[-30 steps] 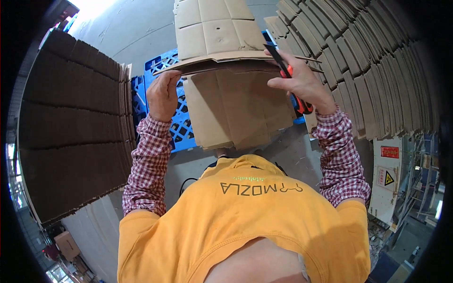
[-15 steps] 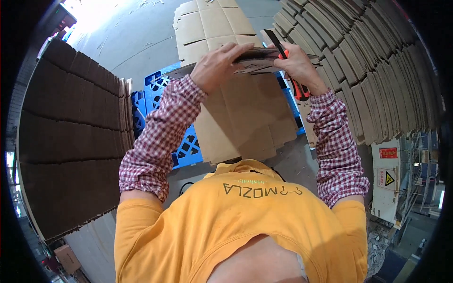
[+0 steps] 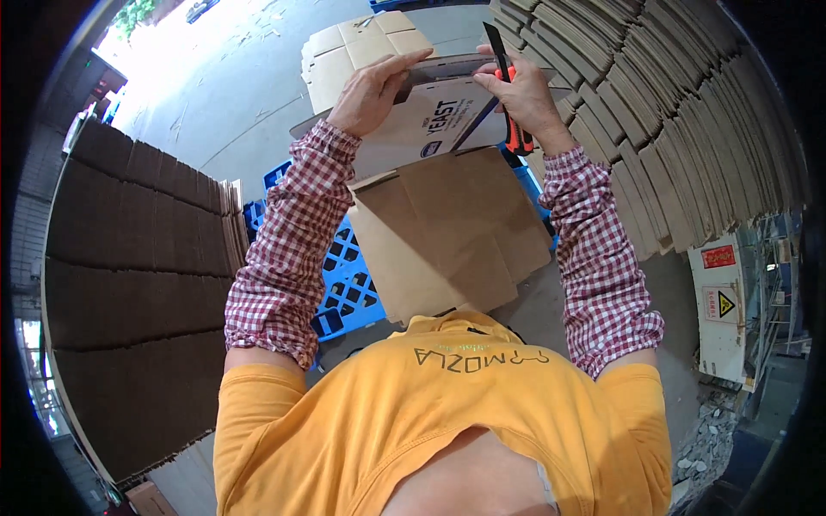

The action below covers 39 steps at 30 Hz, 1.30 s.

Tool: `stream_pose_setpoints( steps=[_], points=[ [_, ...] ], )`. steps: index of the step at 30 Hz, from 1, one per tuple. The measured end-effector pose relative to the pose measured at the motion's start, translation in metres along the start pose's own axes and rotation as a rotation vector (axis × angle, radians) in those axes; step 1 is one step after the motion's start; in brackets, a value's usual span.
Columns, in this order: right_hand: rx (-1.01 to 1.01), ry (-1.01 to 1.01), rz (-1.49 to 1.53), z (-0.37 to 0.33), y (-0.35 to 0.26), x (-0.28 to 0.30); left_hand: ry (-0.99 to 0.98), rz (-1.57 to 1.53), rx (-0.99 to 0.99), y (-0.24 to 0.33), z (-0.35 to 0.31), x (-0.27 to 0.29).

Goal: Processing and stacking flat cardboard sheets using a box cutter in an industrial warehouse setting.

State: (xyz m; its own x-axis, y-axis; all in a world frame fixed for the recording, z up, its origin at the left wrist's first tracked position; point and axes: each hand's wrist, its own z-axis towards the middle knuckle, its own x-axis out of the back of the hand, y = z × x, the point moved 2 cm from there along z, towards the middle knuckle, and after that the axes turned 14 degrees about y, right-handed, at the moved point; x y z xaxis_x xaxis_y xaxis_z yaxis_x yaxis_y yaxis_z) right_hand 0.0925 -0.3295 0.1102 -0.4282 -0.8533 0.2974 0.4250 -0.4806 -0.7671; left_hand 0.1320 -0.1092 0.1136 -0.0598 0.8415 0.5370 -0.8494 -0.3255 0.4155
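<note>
A flat cardboard carton blank point(image 3: 404, 129) with a white printed face stands tilted up in front of me, above a plain brown cardboard sheet point(image 3: 447, 232). My left hand point(image 3: 370, 95) grips its top edge at the left, the fingers reaching along that edge. In my right hand point(image 3: 531, 101) is a red and black utility knife point(image 3: 517, 133), its dark blade out and pointing up and away. The same hand is at the right end of the blank's top edge; whether its fingertips also pinch the board is hard to see.
Under the brown sheet is a blue plastic pallet point(image 3: 348, 288). Tall stacks of flat cardboard stand left point(image 3: 138, 284) and right point(image 3: 671, 129). More brown sheets point(image 3: 366, 39) lie beyond the blank. A white cabinet point(image 3: 721, 331) with warning labels is at the lower right.
The blank has gone from nearly edge-on to tilted up, so its white printed face now shows. Both hands have moved up and away with it; the knife is still in my right hand.
</note>
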Motion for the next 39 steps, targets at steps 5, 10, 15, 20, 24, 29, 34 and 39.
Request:
stream_pose_setpoints(
  steps=[5,10,15,20,24,29,34,39],
  points=[
    [-0.091,0.021,-0.006,0.001,0.001,0.014,0.102,0.074,0.034,0.004,0.006,-0.014],
    [-0.182,0.240,0.271,-0.037,-0.024,0.046,0.113,0.208,0.083,0.004,0.016,-0.013],
    [-0.955,-0.168,0.785,-0.192,-0.058,0.039,0.095,0.221,0.120,0.006,0.007,0.001],
    [-1.072,-0.124,0.918,-0.239,-0.075,0.042,0.084,0.218,0.121,0.014,0.003,0.003],
    [-0.899,-0.160,0.926,-0.173,-0.068,0.033,0.073,0.209,0.133,0.026,0.003,0.004],
    [-0.823,-0.120,0.794,-0.092,-0.047,0.001,0.076,0.190,0.144,0.027,0.002,0.002],
    [-0.830,-0.152,0.761,-0.074,-0.042,-0.013,0.094,0.243,0.111,0.028,-0.003,0.002],
    [-0.858,-0.127,0.726,-0.072,-0.045,-0.022,0.094,0.251,0.100,0.025,-0.006,0.001]
  ],
)
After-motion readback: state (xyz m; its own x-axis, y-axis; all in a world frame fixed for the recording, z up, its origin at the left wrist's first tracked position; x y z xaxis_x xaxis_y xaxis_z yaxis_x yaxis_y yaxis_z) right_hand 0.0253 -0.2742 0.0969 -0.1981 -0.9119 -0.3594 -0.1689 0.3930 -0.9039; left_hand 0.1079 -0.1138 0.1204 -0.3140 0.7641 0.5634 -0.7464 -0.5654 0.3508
